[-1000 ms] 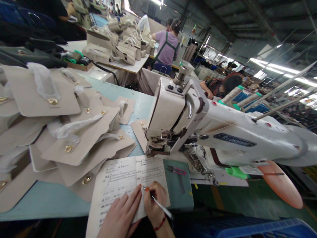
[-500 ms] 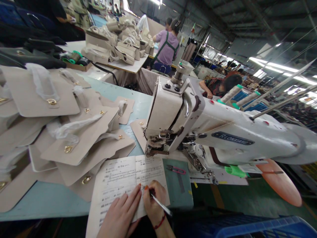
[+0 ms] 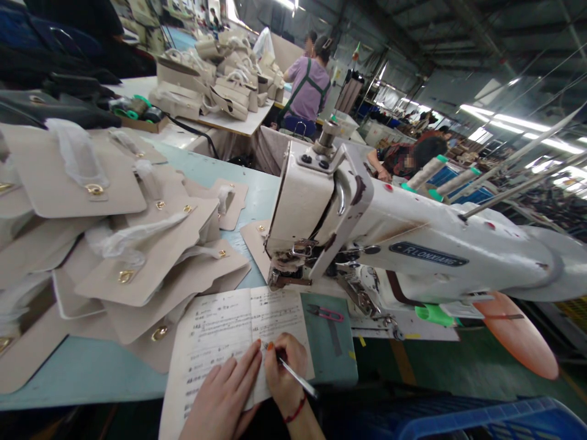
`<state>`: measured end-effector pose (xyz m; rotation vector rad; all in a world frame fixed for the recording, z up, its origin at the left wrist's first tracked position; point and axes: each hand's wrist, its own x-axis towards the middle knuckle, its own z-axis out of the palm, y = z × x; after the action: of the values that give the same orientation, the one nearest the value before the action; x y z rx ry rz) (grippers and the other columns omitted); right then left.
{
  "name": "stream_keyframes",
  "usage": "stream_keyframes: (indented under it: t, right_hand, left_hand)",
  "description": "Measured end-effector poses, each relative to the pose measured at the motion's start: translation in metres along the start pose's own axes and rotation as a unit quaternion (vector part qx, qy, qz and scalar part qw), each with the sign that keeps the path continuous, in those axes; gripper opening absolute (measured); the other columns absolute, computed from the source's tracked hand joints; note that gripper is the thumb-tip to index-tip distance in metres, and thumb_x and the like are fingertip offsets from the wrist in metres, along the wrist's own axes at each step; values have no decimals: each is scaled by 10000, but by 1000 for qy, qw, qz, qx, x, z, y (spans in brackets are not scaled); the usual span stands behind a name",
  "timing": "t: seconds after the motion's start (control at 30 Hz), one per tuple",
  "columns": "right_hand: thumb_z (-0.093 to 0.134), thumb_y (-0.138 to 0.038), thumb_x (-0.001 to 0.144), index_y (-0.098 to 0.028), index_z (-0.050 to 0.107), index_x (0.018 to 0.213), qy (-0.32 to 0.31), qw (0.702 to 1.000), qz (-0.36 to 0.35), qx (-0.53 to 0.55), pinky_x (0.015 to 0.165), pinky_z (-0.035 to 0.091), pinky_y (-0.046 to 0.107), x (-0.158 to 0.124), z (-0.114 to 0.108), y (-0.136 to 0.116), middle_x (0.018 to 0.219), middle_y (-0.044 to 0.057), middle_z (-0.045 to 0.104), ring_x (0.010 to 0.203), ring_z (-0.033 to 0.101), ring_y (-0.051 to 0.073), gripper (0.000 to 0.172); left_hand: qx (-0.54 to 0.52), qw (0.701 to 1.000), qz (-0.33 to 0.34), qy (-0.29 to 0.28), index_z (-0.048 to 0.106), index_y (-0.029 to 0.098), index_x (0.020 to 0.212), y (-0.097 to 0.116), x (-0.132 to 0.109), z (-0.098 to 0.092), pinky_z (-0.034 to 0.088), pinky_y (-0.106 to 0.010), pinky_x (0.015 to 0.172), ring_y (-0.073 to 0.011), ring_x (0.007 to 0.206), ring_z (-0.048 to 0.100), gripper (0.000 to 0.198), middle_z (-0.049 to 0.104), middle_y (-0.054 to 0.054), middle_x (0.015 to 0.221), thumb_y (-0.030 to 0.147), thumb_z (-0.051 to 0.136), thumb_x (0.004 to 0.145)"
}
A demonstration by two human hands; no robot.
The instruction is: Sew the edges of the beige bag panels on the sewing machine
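Observation:
An open notebook [image 3: 220,342] with handwritten lines lies at the near edge of the light blue table [image 3: 92,370]. My left hand [image 3: 224,397] rests flat on its lower page, fingers stretched out. My right hand [image 3: 285,376], with a red cord at the wrist, is closed on a silver pen [image 3: 296,379] whose tip touches the right-hand page. Just behind the notebook stands a white sewing machine [image 3: 367,232].
Several beige leather bag flaps [image 3: 151,256] with gold fittings are heaped on the left. Pink thread snips [image 3: 326,313] lie right of the notebook. Thread spools [image 3: 132,107] and finished bags [image 3: 215,79] fill the far table. A person in a purple top [image 3: 308,85] works beyond; a blue crate [image 3: 481,421] sits lower right.
Both hands stay on the notebook and the pen barely shifts. The view has drifted slightly, so the sewing machine sits a little further left.

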<state>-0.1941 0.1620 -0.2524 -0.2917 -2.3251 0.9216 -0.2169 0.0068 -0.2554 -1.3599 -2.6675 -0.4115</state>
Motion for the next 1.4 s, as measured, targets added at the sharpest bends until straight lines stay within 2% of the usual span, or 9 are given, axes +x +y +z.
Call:
stream_keyframes:
  t: [0.23,0.63,0.97,1.4]
  right_hand:
    - [481,-195,863,-202,483,672,-9,1000,17,-2,554,394,228,-1,2,1,601,-5,539,552,524,130,191]
    - [493,-213,877,-202,490,673,-78,994,77,5,549,397,217,10,5,-3,606,-13,561,572,542,128,205]
    - [490,-210,884,-203,494,689,-98,992,83,-1,564,409,216,11,8,-2,619,-16,567,584,547,127,195]
    - [473,-236,893,-203,470,687,-111,990,92,9,574,380,232,11,9,-1,622,-19,542,590,532,130,208]
  left_hand:
    - [5,1000,-5,-11,473,190,1352,-1,-1,3,446,-356,836,-239,1017,542,610,434,-59,1476,209,582,752]
    - [19,1000,4,18,452,170,1366,-1,2,-1,449,-343,835,-230,995,550,630,472,-69,1447,219,580,751]
    - [9,1000,0,3,443,171,1374,-2,2,-1,446,-342,836,-235,980,546,664,449,-71,1464,206,590,727]
    - [9,1000,0,19,462,152,1360,-2,3,-6,434,-336,816,-227,952,542,650,483,-80,1436,187,593,725]
